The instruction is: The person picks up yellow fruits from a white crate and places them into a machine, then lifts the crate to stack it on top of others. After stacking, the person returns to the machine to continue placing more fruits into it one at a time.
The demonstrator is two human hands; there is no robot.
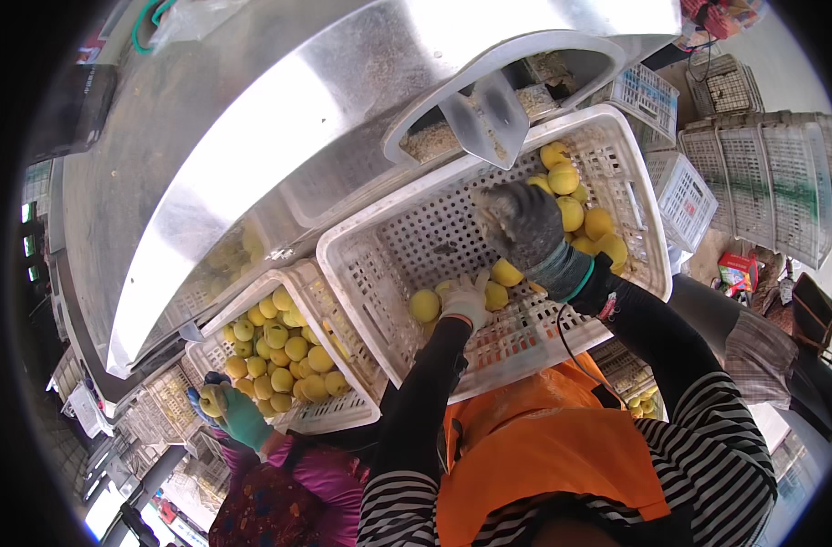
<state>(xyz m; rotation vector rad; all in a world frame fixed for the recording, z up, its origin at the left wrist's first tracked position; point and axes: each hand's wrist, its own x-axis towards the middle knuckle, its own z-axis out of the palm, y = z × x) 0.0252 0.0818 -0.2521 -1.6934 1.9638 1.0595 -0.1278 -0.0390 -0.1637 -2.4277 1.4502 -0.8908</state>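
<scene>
Before me a white perforated plastic crate (379, 242) tilts, with round yellow fruits (563, 179) gathered mostly at its right end. My left hand (466, 301), in a white glove, reaches low into the crate among a few fruits, its fingers apart and touching at least one. Another yellow fruit (424, 305) lies just left of it. Above the crate's middle, my right hand (522, 223) in a dark grey glove has its fingers curled inward. Whatever those fingers hold, if anything, is hidden by the glove.
A shiny metal machine edge (242, 137) curves along the far side, with a chute (489, 118) over the crate. At left, a co-worker's gloved hand (242, 417) holds a fruit beside a fuller crate (356, 410). Stacked crates (753, 178) stand at right.
</scene>
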